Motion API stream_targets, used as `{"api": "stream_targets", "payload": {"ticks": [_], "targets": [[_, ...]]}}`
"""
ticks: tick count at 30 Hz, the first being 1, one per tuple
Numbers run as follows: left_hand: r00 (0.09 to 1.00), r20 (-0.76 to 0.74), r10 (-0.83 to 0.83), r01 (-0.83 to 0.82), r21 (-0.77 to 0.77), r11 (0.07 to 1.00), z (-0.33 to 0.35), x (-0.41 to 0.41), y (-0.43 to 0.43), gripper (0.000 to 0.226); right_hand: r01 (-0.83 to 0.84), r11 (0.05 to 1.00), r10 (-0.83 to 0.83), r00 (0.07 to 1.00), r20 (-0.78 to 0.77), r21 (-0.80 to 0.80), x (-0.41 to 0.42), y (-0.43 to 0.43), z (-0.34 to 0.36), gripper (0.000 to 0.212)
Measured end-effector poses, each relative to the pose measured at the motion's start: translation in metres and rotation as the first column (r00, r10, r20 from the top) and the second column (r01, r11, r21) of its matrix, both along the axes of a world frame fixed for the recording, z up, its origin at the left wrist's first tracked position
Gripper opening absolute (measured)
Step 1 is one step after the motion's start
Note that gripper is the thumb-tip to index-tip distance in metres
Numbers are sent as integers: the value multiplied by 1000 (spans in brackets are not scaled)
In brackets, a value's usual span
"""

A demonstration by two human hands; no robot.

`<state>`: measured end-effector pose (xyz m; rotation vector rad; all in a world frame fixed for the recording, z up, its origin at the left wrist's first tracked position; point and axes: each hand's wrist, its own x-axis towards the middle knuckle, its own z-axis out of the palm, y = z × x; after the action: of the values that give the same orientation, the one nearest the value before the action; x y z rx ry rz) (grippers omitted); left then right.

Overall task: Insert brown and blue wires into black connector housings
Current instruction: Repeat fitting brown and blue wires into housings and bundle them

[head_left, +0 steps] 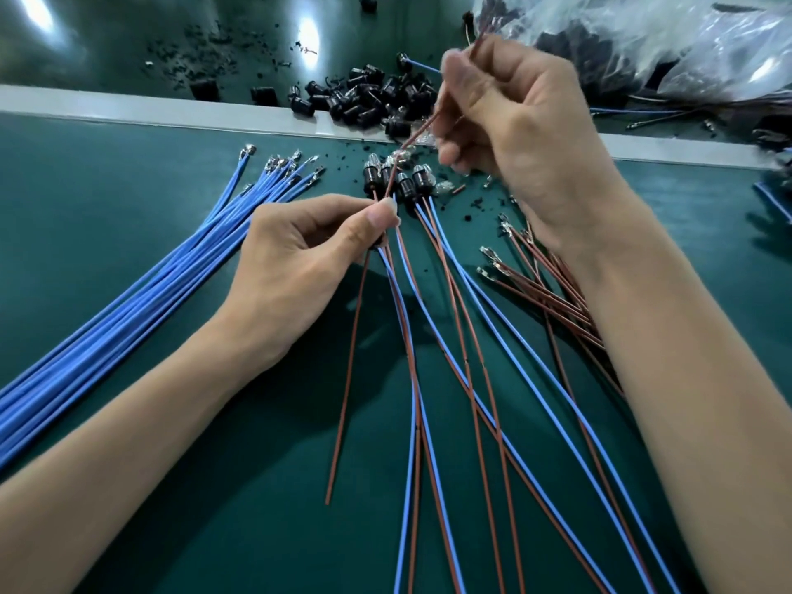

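Brown wire point(422, 126): right hand point(505, 122) fingers pinch it above the wired housings point(403, 177). Left hand point(300, 250) fingers pinch a mostly hidden black housing point(377, 246) just in front of them. Risk: steep, blind entry bends the terminal or misses the cavity.

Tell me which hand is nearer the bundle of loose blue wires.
Left. The left hand is right beside the blue wire bundle; the right hand is far across, pinching a brown wire.

Teal bench mat point(107, 173); white strip point(128, 107) across; lamp glare point(308, 34) on far surface
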<state>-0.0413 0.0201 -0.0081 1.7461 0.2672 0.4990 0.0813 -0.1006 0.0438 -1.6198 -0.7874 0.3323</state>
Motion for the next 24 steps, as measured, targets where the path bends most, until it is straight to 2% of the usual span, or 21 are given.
{"api": "stream_targets", "payload": {"ticks": [2, 5, 9, 12, 16, 24], "targets": [[1000, -1, -8, 8, 10, 1000, 0, 0, 0, 23, 12, 1000, -12, 1000, -9, 9, 2, -1, 1, 23], [1000, -5, -28, 28, 42, 999, -1, 0, 0, 23, -65, 995, 65, 998, -5, -75, 1, 0, -1, 21], [999, -20, -46, 47, 66, 997, -1, 0, 0, 24, -129, 985, 129, 992, -8, -111, -1, 3, -3, 20], [999, -17, -46, 47, 69, 996, -2, 0, 0, 26, -136, 985, 136, 991, -1, -108, 1, 1, -2, 18], [999, -13, -44, 45, 68, 997, -2, 0, 1, 27, -161, 980, 164, 986, 18, -114, 2, -2, -2, 5], [999, -14, -47, 48, 95, 994, -1, -1, 1, 29, -190, 957, 208, 976, 60, -221, 3, -4, -3, 7]]}}
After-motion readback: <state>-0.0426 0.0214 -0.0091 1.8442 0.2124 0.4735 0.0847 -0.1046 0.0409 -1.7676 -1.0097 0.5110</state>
